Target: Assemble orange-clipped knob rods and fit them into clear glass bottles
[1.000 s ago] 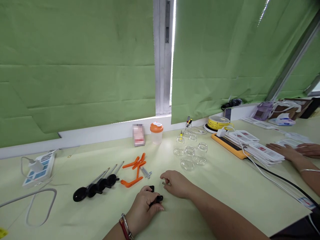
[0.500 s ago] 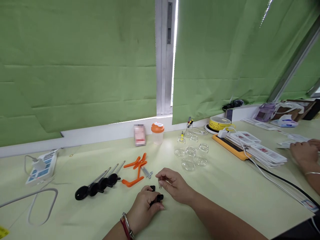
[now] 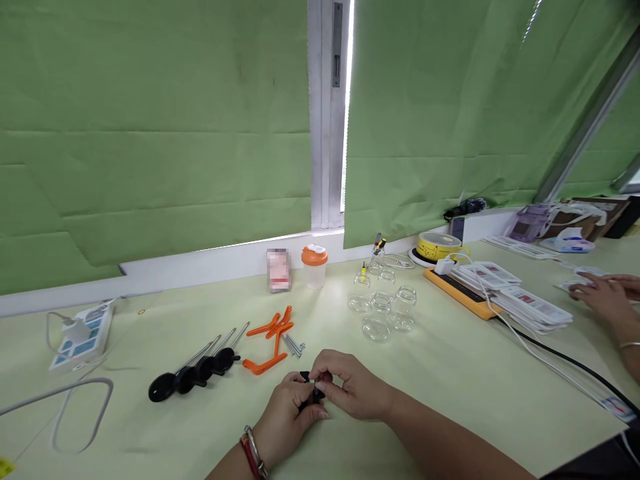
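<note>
Clasping a mostly hidden black part [image 3: 321, 395] in the left hand [image 3: 286, 412], far from the table's back edge [image 3: 240, 285]; pinching a partly hidden spring [image 3: 316, 385], lengthwise near-vertical, pointing down, in the right hand [image 3: 354, 385].

Screws [image 3: 291, 345] lie beyond the left hand [image 3: 293, 403] and right hand [image 3: 353, 385]; left of the screws are angled pieces [image 3: 267, 365], then knobbed rods [image 3: 185, 380]. A cup [image 3: 315, 275] stands behind the screws; to the right follow jars [image 3: 381, 304], a power strip [image 3: 460, 293] and card stacks [image 3: 533, 308].
</note>
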Motion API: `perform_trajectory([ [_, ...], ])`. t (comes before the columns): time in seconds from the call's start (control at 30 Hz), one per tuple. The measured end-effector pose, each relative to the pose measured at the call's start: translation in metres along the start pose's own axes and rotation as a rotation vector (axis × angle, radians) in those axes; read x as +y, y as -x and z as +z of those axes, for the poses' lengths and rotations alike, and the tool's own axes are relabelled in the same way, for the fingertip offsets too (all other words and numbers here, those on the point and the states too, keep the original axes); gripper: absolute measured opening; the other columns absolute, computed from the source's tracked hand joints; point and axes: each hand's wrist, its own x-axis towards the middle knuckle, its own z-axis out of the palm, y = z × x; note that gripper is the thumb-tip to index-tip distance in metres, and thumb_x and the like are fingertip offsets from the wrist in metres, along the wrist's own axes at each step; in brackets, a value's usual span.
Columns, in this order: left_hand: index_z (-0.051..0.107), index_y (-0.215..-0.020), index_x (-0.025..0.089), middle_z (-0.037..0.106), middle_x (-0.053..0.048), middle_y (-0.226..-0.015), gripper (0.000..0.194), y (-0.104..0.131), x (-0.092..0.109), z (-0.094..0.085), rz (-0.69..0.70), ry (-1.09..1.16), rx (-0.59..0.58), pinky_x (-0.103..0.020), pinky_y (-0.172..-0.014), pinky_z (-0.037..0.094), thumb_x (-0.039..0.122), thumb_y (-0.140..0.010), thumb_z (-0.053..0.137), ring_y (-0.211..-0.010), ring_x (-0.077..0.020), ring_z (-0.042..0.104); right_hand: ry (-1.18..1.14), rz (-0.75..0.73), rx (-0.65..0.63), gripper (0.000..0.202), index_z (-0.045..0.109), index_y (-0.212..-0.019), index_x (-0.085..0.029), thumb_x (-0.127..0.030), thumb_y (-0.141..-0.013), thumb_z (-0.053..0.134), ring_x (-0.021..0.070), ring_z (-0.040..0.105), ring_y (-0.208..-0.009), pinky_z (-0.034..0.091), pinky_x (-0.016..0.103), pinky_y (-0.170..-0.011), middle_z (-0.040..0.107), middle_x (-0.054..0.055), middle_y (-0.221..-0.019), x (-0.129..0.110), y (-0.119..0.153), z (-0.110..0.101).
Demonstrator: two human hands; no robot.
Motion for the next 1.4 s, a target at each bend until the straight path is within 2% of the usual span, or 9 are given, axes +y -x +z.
perform_trajectory([
  [0.2, 0.064, -0.064, 0.018, 0.06, -0.001, -0.063, 0.023, 0.0, 0.0, -0.001, 0.033, 0.0, -0.031, -0.025, -0.07, 0.039, 0.033, -0.082, 0.061, -0.074, -0.0167, 0.049, 0.062, -0.029, -0.071, 0.026, 0.063, -0.097, -0.02, -0.008, -0.076, 0.051, 0.0126, 0.056, -0.078, 0.047, 0.025, -0.072, 0.059, 0.003, -0.088, 0.007, 0.002, 0.004],
  [0.4, 0.064, -0.067, 0.018, 0.059, 0.0, -0.063, 0.026, 0.0, 0.001, -0.001, -0.022, 0.016, -0.012, -0.024, -0.067, 0.039, 0.036, -0.084, 0.057, -0.071, -0.0156, 0.048, 0.043, -0.005, -0.078, 0.025, 0.068, -0.098, -0.022, -0.026, -0.073, 0.067, 0.0138, 0.058, -0.08, 0.047, 0.026, -0.073, 0.059, 0.004, -0.093, 0.017, 0.004, 0.007],
  [0.63, 0.065, -0.078, 0.019, 0.061, -0.001, -0.075, 0.012, 0.001, 0.004, -0.003, -0.092, 0.021, -0.005, -0.025, -0.068, 0.043, 0.031, -0.077, 0.065, -0.077, -0.0171, 0.054, -0.094, 0.174, -0.028, 0.022, 0.068, -0.093, -0.021, -0.014, -0.074, 0.059, 0.0108, 0.055, -0.071, 0.046, 0.022, -0.064, 0.059, 0.002, -0.089, 0.019, 0.002, 0.007],
  [0.8, 0.061, -0.106, 0.022, 0.064, -0.006, -0.097, 0.044, 0.003, -0.004, -0.019, -0.075, -0.018, 0.055, -0.036, -0.084, 0.047, 0.043, -0.069, 0.072, -0.092, -0.0228, 0.057, -0.197, 0.439, 0.141, 0.015, 0.063, -0.09, -0.017, -0.019, -0.075, 0.058, 0.0125, 0.055, -0.07, 0.045, 0.024, -0.066, 0.059, 0.0, -0.075, 0.049, 0.002, 0.009],
  [0.9, 0.05, -0.126, 0.027, 0.048, -0.012, -0.134, 0.068, 0.004, -0.016, -0.033, 0.047, -0.117, 0.015, -0.05, -0.104, 0.032, 0.051, -0.066, 0.072, -0.125, -0.0317, 0.039, -0.093, 0.507, 0.124, 0.016, 0.063, -0.092, -0.018, -0.022, -0.077, 0.058, 0.0127, 0.054, -0.067, 0.044, 0.024, -0.063, 0.059, 0.0, -0.074, 0.063, 0.004, 0.009],
  [1.0, 0.035, -0.139, 0.028, 0.025, -0.015, -0.15, 0.097, 0.006, -0.028, -0.04, 0.096, -0.213, -0.141, -0.059, -0.108, 0.018, 0.06, -0.056, 0.074, -0.135, -0.0372, 0.024, 0.111, 0.445, 0.071, 0.018, 0.065, -0.095, -0.02, -0.025, -0.081, 0.055, 0.015, 0.057, -0.073, 0.044, 0.026, -0.069, 0.063, 0.002, -0.081, 0.062, 0.003, 0.008],
  [1.1, 0.023, -0.143, 0.03, 0.015, -0.014, -0.153, 0.105, 0.006, -0.033, -0.039, 0.069, -0.244, -0.289, -0.062, -0.108, 0.013, 0.062, -0.057, 0.072, -0.138, -0.0386, 0.015, 0.28, 0.339, 0.02, 0.018, 0.066, -0.094, -0.022, -0.022, -0.083, 0.053, 0.0169, 0.058, -0.083, 0.044, 0.028, -0.076, 0.064, 0.003, -0.087, 0.055, -0.002, 0.009],
  [1.27, 0.021, -0.144, 0.028, 0.03, -0.013, -0.148, 0.088, 0.005, -0.029, -0.032, 0.015, -0.169, -0.311, -0.056, -0.109, 0.021, 0.052, -0.072, 0.066, -0.135, -0.0337, 0.026, 0.352, 0.26, -0.03, 0.018, 0.066, -0.096, -0.022, -0.02, -0.085, 0.052, 0.0176, 0.057, -0.089, 0.044, 0.028, -0.08, 0.064, 0.004, -0.089, 0.05, -0.009, 0.013],
  [1.4, 0.029, -0.141, 0.023, 0.039, -0.017, -0.141, 0.089, 0.003, -0.026, -0.026, -0.046, -0.146, -0.234, -0.055, -0.108, 0.025, 0.051, -0.067, 0.07, -0.13, -0.0356, 0.032, 0.384, 0.226, -0.001, 0.02, 0.064, -0.099, -0.019, -0.019, -0.084, 0.052, 0.0192, 0.055, -0.093, 0.045, 0.031, -0.083, 0.062, 0.006, -0.096, 0.049, -0.005, 0.014],
])
